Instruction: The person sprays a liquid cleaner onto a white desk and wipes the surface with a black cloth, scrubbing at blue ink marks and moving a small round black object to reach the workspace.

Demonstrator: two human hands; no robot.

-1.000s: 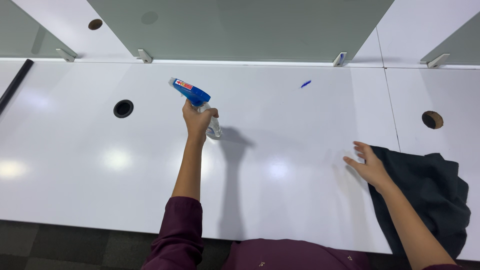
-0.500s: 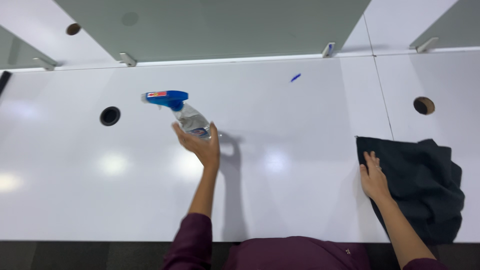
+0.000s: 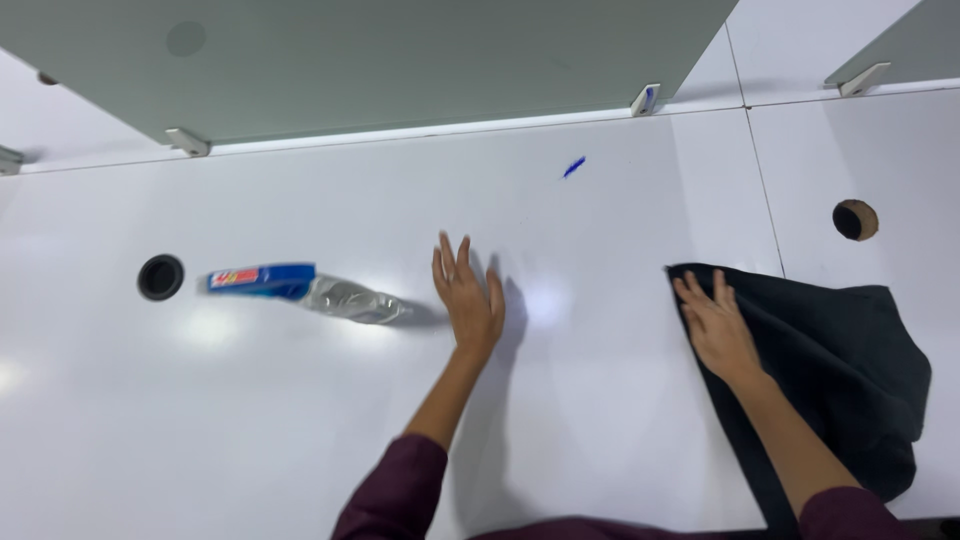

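Our right hand (image 3: 718, 328) lay flat, fingers spread, on the dark cloth (image 3: 840, 370). Our left hand (image 3: 468, 298) hovered open and empty, near the spray bottle (image 3: 305, 291) lying on the white desk (image 3: 300, 420).

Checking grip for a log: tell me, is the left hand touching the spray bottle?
Apart. The head view shows bare white desk between the left hand and the lying spray bottle.

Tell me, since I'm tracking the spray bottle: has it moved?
Yes. The spray bottle left the left hand and now lies nearer the round desk hole.
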